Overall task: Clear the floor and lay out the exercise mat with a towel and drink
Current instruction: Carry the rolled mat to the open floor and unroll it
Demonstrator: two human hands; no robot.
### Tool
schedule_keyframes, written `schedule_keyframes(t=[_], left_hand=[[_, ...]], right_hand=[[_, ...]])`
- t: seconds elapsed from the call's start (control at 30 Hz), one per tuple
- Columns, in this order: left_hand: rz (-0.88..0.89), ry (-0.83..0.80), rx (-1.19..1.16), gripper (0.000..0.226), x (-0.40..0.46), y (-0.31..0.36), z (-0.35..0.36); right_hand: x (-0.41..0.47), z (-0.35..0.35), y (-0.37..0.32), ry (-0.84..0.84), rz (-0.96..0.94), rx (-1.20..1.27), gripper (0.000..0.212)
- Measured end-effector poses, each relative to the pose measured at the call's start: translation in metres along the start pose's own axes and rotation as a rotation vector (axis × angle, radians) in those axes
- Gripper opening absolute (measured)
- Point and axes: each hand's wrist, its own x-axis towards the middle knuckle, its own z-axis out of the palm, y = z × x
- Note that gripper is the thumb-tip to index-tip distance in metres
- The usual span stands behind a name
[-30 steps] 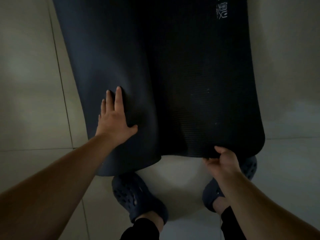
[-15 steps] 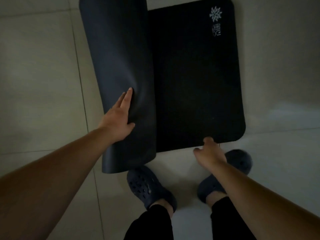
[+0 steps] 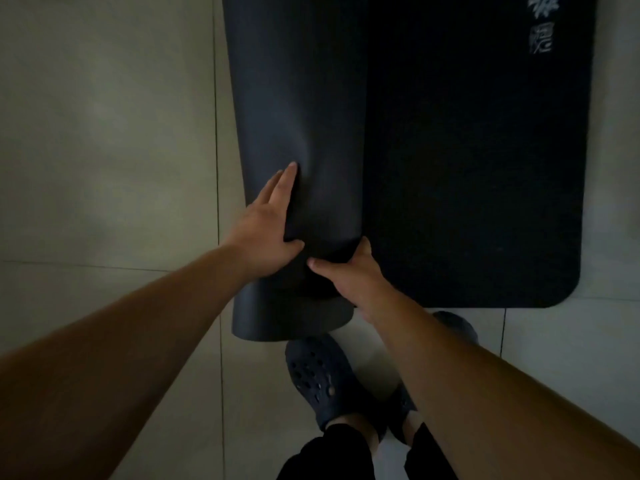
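I am bent over the exercise mat [image 3: 478, 174], which lies on the tiled floor [image 3: 110, 140]: its right part is flat, with a pale logo [image 3: 541, 26] near the far end, and its left part is a thick roll [image 3: 298, 109] lying just beside the flat part. My left hand [image 3: 265, 230] lies open and flat on top of the roll, fingers spread and pressing a dent into it. My right hand [image 3: 348, 271] is curled around the near end of the roll, thumb on top, gripping the layers.

The risk I see is the roll springing back over the flat part if I ease off, since it looks stiff. Pushing only at this near end could also send it off crooked, so the mat lands skewed against the tile joints.

To the left the floor is bare as far as I can see, so the roll has room to travel. My 2 clogs [image 3: 320, 375] stand just behind the mat's near edge, so I may trip on it. No towel or drink is in view.
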Motion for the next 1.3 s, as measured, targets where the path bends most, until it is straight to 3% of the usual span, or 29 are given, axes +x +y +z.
schedule_keyframes(t=[0.17,0.3,0.4,0.53,0.63,0.7,0.77,0.87,0.97,1.1,1.3], left_hand=[[-0.316,0.029,-0.029,0.113,-0.02,0.005,-0.01],[-0.372,0.025,-0.006,0.1,-0.032,0.022,-0.026],[-0.244,-0.033,0.206,0.092,-0.037,0.029,-0.034],[0.149,0.055,0.65,0.074,-0.02,0.029,-0.025],[0.336,-0.009,0.735,0.066,0.015,0.034,0.004],[0.379,-0.07,0.801,0.062,0.035,0.032,0.027],[0.358,-0.077,0.853,0.063,0.043,0.017,0.044],[0.372,-0.003,0.938,0.069,0.04,-0.019,0.051],[0.391,0.036,0.935,0.073,0.03,-0.058,0.038],[0.371,0.091,0.894,0.072,0.01,-0.11,0.014],[0.21,0.036,0.881,0.072,-0.027,-0.193,-0.033]], right_hand=[[-0.025,0.013,-0.01,-0.018,-0.029,-0.106,0.111],[-0.044,0.026,-0.019,-0.073,-0.037,-0.298,0.121],[-0.049,0.038,-0.024,-0.083,-0.037,-0.383,0.117],[-0.048,0.062,-0.015,0.02,-0.157,-0.467,0.104],[-0.037,0.059,0.0,0.143,-0.329,-0.487,0.074],[-0.016,0.042,0.01,0.263,-0.427,-0.654,0.057],[0.011,0.023,0.019,0.305,-0.422,-0.945,0.064],[0.045,0.01,0.023,0.158,-0.286,-1.196,0.087],[0.063,0.02,0.024,0.041,-0.218,-1.278,0.099],[0.066,0.029,0.025,0.039,-0.145,-1.35,0.116],[0.068,0.022,0.019,-0.052,-0.106,-1.406,0.125]])
